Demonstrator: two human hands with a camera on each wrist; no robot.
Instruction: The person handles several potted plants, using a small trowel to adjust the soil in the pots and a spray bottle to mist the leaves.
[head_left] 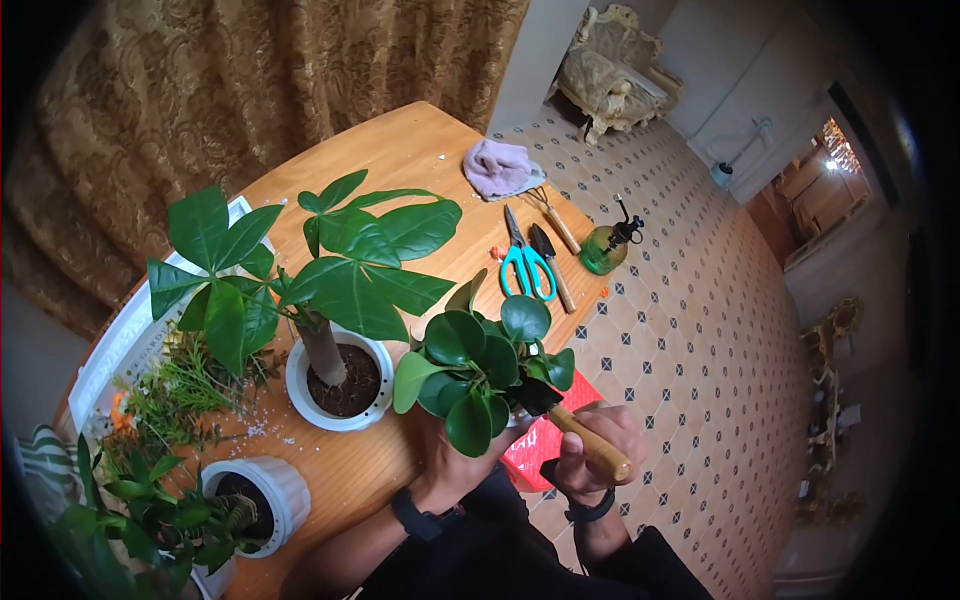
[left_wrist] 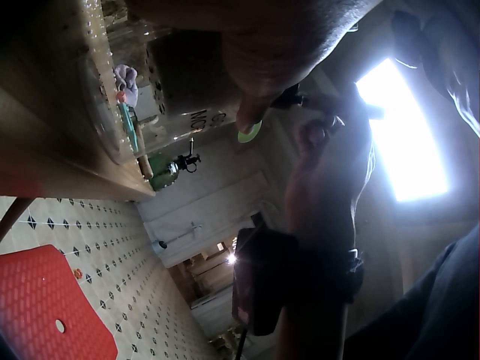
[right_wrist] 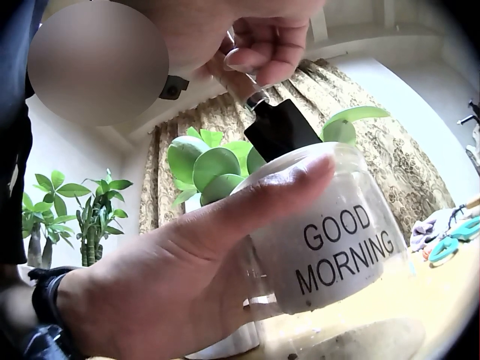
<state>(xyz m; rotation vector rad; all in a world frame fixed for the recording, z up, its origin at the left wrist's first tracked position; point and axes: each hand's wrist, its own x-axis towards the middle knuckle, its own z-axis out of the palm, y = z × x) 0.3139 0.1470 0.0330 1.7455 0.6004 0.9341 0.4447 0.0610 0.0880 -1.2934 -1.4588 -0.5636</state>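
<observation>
My left hand [head_left: 452, 458] grips a clear jar [right_wrist: 341, 244] lettered "GOOD MORNING", its thumb lying along the rim in the right wrist view. A plant with round glossy leaves [head_left: 472, 365] rises at the jar, hiding most of it in the head view. With my right hand [head_left: 608, 438] I hold a small trowel [head_left: 592, 443] by its wooden handle. The trowel's black blade [right_wrist: 283, 131] angles down to the jar's mouth, beside the leaves. Its tip is hidden behind the rim and thumb.
A potted tree in a white pot [head_left: 340, 422] stands left of the jar, another white pot [head_left: 288, 500] nearer me. Teal scissors [head_left: 527, 272], a second trowel [head_left: 566, 292], a hand rake [head_left: 562, 228], a spray bottle [head_left: 603, 252] and a cloth [head_left: 497, 168] lie beyond. A red stool [head_left: 575, 395] stands below.
</observation>
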